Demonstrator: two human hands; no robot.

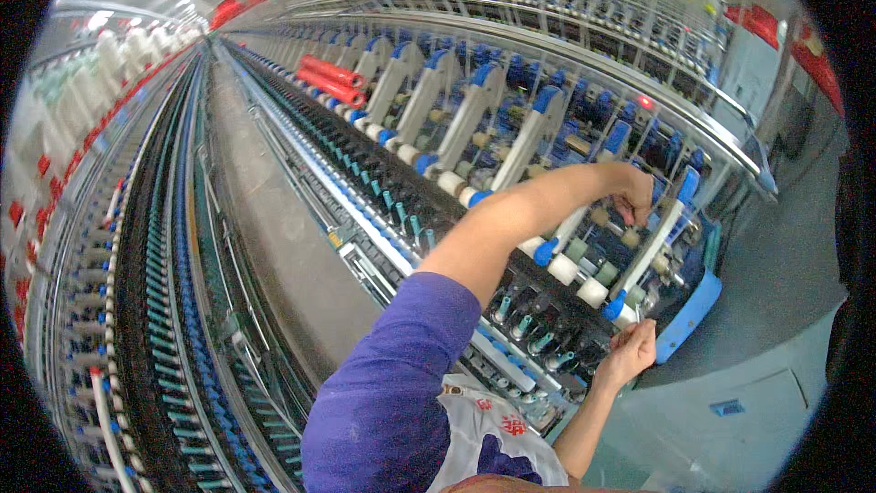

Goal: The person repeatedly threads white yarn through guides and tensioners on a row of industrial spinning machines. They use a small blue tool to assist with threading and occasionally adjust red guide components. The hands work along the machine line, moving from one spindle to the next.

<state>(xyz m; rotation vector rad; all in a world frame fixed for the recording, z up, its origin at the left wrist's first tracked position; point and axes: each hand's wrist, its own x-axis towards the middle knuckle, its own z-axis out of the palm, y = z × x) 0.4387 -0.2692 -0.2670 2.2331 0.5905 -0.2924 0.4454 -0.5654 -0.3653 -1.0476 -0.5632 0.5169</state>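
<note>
From the lower edge my left arm, in a purple sleeve, stretches across a spinning frame. My left hand (636, 195) is bent down among the small rollers near the machine's right end, its fingers curled together. What they hold, if anything, is hidden. Nearer to me, my right hand (631, 352) is closed in a pinch beside the last white roller (626, 315). Anything between its fingertips is too small to make out. Between the two hands lies a grey pressure arm (654, 251) with blue ends.
A blue end guard (689, 318) borders the machine on the right, with a pale cabinet (748, 420) below it. Red tubes (330, 80) rest on the rollers farther along. Teal spindles (399, 215) line the near side. Left of the grey aisle floor (274, 219) runs another frame (164, 310).
</note>
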